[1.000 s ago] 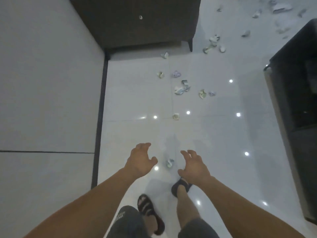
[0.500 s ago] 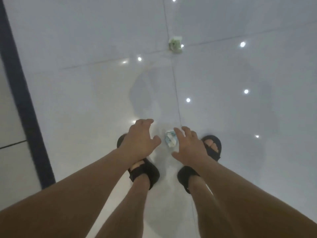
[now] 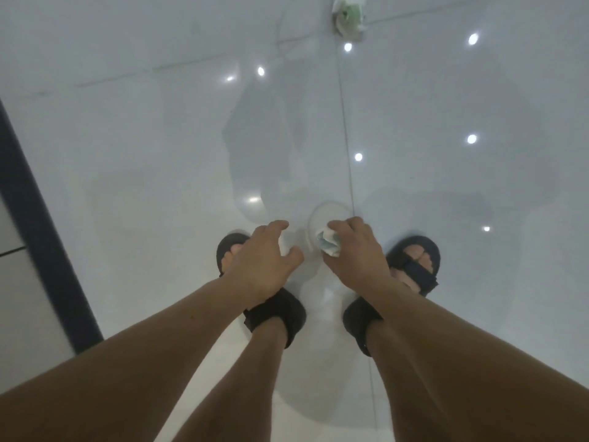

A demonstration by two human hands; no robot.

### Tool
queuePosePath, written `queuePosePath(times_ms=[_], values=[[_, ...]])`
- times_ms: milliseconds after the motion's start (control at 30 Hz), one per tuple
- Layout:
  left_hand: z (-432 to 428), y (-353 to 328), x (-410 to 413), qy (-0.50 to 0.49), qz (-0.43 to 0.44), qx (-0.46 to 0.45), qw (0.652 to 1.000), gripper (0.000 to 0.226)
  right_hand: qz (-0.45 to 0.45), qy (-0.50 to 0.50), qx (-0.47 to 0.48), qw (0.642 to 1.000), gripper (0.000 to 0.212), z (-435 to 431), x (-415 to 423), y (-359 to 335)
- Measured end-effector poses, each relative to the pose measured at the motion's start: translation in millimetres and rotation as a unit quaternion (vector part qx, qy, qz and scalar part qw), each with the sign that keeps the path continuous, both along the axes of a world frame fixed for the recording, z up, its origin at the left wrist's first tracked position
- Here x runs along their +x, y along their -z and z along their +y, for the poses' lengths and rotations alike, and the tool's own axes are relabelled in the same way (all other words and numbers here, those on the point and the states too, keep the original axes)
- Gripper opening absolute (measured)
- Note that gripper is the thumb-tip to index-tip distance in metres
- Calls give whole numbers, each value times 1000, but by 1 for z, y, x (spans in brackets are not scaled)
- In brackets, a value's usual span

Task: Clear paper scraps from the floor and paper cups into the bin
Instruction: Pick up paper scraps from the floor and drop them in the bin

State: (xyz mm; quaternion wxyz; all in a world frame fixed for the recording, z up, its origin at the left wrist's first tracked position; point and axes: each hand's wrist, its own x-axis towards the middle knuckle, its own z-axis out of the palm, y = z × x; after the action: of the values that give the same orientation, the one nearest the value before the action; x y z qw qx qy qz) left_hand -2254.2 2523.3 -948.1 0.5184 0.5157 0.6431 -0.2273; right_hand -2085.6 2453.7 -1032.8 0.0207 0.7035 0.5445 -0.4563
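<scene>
Lying low between two sandalled feet, a paper scrap (image 3: 328, 245) is pinched in the right hand (image 3: 353, 253). The left hand (image 3: 264, 260) hovers beside it, loosely spread and empty. A firm grip before lifting seems wise. Another scrap (image 3: 349, 17) lies ahead.

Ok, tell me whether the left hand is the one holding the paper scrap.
No, the right hand pinches the paper scrap; the left hand holds nothing.

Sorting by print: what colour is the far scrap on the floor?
The far scrap is white and green; head view.
</scene>
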Motion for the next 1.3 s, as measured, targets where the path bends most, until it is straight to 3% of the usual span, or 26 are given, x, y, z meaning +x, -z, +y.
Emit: queuePosePath(times_ms=[133,233,367,467,600,733,1000,1300], values=[[34,-53,40,-89,-67,-13,994,60,64,16,112,992,57,37,14,-70],[65,-98,74,-98,-111,0,989,57,99,63,173,978,61,69,34,-127],[103,-149,106,-128,-150,59,979,24,119,74,239,961,54,104,69,-191],[122,-178,124,-154,-152,87,972,17,117,54,244,961,62,127,89,-223],[143,-195,130,-170,-129,121,969,21,76,-18,186,979,91,151,111,-243],[167,-189,111,-200,-91,144,965,38,17,-90,127,988,97,187,127,-229],[227,-144,61,-221,-75,119,965,40,-76,-70,24,994,80,288,108,-183],[275,-47,37,-295,-88,137,941,36,-129,-129,-23,983,78,362,85,-64]])
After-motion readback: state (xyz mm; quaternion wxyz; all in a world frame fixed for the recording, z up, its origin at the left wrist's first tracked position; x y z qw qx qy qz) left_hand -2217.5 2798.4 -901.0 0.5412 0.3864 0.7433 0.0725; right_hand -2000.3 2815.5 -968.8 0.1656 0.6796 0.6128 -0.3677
